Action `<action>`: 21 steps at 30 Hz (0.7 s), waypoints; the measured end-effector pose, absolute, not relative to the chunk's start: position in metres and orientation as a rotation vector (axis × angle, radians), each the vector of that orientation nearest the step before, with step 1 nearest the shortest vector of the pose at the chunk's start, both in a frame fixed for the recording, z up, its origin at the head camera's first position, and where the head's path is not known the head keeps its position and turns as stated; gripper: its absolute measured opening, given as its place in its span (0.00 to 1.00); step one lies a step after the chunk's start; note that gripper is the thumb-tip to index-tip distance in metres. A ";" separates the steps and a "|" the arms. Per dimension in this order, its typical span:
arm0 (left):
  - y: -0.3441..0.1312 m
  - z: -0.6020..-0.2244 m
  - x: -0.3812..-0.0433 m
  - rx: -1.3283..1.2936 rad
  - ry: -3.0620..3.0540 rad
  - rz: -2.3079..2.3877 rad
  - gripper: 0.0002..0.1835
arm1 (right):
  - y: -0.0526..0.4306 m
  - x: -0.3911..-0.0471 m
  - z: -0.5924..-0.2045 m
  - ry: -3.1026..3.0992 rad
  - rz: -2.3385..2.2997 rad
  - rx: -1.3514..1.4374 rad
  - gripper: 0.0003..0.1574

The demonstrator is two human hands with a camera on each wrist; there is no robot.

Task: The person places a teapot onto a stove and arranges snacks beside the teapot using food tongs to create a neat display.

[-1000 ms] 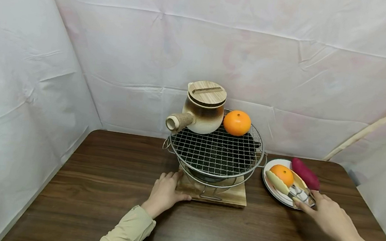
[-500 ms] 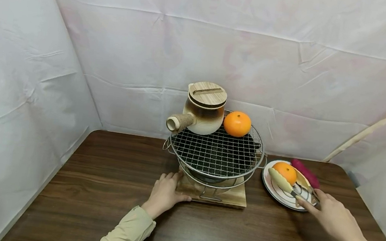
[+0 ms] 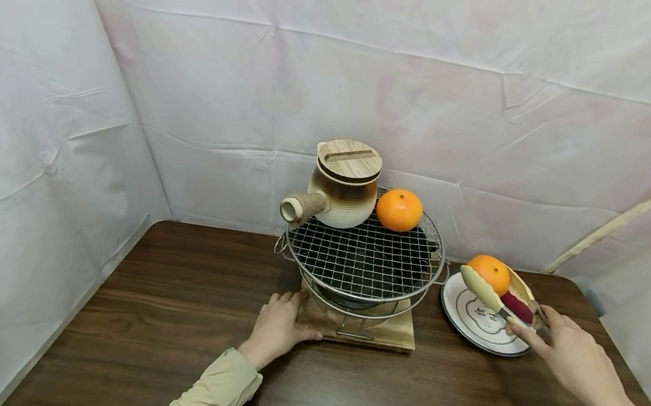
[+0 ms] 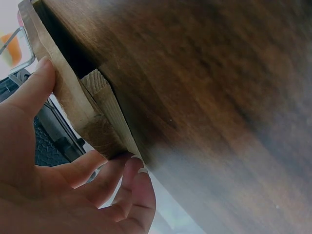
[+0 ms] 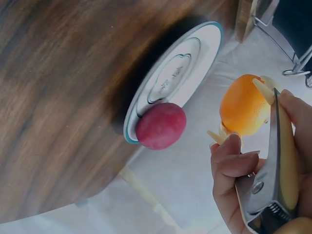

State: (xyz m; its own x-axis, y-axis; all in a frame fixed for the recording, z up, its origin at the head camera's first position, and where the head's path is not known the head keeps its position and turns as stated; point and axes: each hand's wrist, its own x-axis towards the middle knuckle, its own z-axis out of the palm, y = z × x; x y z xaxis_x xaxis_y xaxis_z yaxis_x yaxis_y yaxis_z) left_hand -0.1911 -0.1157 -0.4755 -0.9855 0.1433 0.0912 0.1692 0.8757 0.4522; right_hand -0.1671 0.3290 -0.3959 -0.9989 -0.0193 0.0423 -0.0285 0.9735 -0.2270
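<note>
My right hand (image 3: 579,363) grips food tongs (image 3: 479,289) with pale tips, which clasp an orange fruit (image 3: 490,273), perhaps a mandarin. In the right wrist view that fruit (image 5: 243,105) hangs apart from the white plate (image 5: 195,66). A purple-red sweet potato (image 5: 161,126) lies on the plate's far rim, partly behind the tongs in the head view. My left hand (image 3: 278,327) holds the front left corner of a wooden board (image 3: 389,331), thumb on its front edge and fingers along its side. On this board stands a round grill (image 3: 363,263).
On the grill's wire mesh sit a lidded clay pot (image 3: 343,195), its side handle pointing left and forward, and another orange fruit (image 3: 399,211). White cloth (image 3: 255,84) hangs behind and at both sides of the dark wooden table (image 3: 174,320).
The tongs have closed in on the orange fruit and lifted it off the plate, slightly up and to the right. My left hand stays at the board's corner.
</note>
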 end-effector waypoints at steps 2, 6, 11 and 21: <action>-0.116 -0.475 -0.191 -0.250 -2.987 -0.729 0.48 | 0.329 -0.167 -0.393 -3.063 0.359 0.031 0.57; -0.116 -0.475 -0.190 -0.249 -2.987 -0.740 0.48 | 0.328 -0.167 -0.389 -3.016 0.375 0.040 0.56; -0.116 -0.475 -0.190 -0.248 -2.987 -0.737 0.48 | 0.326 -0.166 -0.382 -2.966 0.395 0.042 0.54; -0.116 -0.474 -0.190 -0.258 -2.982 -0.718 0.48 | 0.320 -0.164 -0.366 -2.881 0.435 0.025 0.47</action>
